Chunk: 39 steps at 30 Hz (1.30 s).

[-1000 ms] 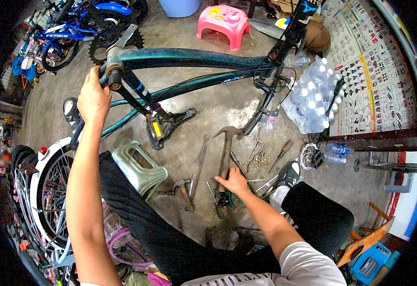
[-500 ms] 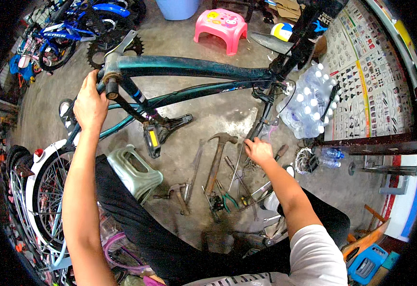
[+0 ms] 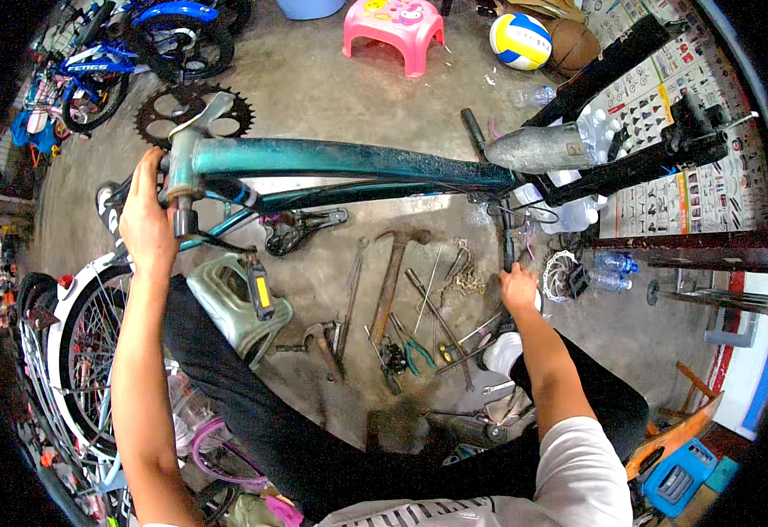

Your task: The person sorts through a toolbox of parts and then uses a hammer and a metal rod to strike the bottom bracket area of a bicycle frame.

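A dark green bicycle frame (image 3: 331, 162) spans the view from left to right, its chainring (image 3: 232, 114) at the left end. My left hand (image 3: 148, 220) is closed round the tubing there, beside the crank axle. Some fingers are hidden behind the frame. From the crank hangs a pedal (image 3: 261, 290) with a yellow reflector. At the front end, a black fork (image 3: 608, 75) with a grey mudguard (image 3: 542, 147) points to the upper right. My right hand (image 3: 518, 288) grips the near end of the black handlebar (image 3: 507, 237).
Beneath the frame lie a large hammer (image 3: 393, 281), a small hammer (image 3: 322, 347), pliers (image 3: 415, 351) and a chain (image 3: 463, 272). A pale plastic stool (image 3: 226, 299) stands near my left leg. Around are a pink stool (image 3: 393, 31), a brake disc (image 3: 562, 277) and a white-fendered wheel (image 3: 94, 351).
The handlebar and my right hand have moved right, and the fork has swung round to the right. The frame's front end has dropped lower in view. The pedal has swung down and left.
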Each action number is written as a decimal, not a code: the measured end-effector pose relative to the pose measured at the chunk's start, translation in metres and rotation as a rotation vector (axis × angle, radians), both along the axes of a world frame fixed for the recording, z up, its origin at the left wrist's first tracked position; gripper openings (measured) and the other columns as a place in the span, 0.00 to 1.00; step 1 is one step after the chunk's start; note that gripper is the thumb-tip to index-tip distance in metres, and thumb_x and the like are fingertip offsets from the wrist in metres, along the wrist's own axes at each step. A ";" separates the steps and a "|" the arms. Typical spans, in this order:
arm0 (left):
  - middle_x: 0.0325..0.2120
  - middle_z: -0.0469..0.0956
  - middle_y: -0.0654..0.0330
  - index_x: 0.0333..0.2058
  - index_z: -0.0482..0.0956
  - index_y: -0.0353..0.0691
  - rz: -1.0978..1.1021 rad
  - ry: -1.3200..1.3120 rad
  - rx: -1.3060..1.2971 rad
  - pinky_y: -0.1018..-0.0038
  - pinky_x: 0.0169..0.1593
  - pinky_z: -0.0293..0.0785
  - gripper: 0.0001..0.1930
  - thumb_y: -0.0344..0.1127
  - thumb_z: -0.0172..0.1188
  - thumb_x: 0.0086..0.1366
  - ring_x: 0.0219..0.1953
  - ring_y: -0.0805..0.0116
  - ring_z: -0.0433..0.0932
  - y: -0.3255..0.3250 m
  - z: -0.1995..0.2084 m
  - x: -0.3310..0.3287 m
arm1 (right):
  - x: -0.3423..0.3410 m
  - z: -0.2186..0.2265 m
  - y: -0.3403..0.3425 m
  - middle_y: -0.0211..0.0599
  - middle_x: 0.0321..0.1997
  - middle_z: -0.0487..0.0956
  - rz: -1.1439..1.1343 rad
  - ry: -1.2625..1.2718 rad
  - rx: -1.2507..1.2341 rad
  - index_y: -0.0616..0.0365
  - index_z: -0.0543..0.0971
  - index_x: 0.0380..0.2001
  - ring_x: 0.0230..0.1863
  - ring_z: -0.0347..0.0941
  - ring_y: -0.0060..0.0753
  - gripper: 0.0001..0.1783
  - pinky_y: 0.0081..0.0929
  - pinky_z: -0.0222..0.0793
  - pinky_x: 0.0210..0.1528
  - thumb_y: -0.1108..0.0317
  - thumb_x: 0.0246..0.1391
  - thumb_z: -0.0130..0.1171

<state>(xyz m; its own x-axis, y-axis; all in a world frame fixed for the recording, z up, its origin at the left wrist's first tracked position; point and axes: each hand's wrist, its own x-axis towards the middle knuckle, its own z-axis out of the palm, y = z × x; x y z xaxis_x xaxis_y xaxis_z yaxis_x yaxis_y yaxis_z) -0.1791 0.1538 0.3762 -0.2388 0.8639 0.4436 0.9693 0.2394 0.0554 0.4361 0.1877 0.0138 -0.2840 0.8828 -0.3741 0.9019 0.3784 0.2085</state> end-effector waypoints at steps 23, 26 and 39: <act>0.55 0.72 0.59 0.55 0.68 0.50 0.132 -0.148 -0.062 0.53 0.43 0.80 0.22 0.29 0.57 0.62 0.42 0.45 0.82 -0.014 0.011 0.006 | -0.184 0.458 -0.019 0.47 0.47 0.80 0.389 0.663 -0.411 0.57 0.78 0.53 0.47 0.78 0.51 0.20 0.41 0.73 0.51 0.61 0.60 0.60; 0.53 0.74 0.58 0.55 0.70 0.49 0.136 -0.177 -0.075 0.53 0.46 0.78 0.18 0.31 0.53 0.66 0.44 0.49 0.82 -0.021 0.017 0.006 | -0.227 0.511 -0.037 0.42 0.45 0.79 0.436 0.844 -0.361 0.58 0.78 0.54 0.40 0.77 0.37 0.20 0.32 0.73 0.46 0.63 0.61 0.61; 0.57 0.72 0.53 0.59 0.71 0.51 0.065 -0.118 0.049 0.53 0.55 0.73 0.31 0.35 0.68 0.55 0.53 0.45 0.77 -0.023 0.010 0.010 | -0.293 0.429 0.022 0.48 0.37 0.83 0.457 0.787 -0.121 0.56 0.81 0.51 0.38 0.81 0.49 0.23 0.42 0.75 0.42 0.52 0.58 0.62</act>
<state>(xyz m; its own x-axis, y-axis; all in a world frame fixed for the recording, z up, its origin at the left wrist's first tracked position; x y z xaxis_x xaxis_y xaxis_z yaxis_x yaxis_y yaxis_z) -0.1690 0.1309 0.3860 -0.3464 0.8231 0.4500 0.9379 0.2954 0.1816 0.1427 0.2097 0.4432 -0.8077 0.5895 -0.0077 0.5241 0.7121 -0.4672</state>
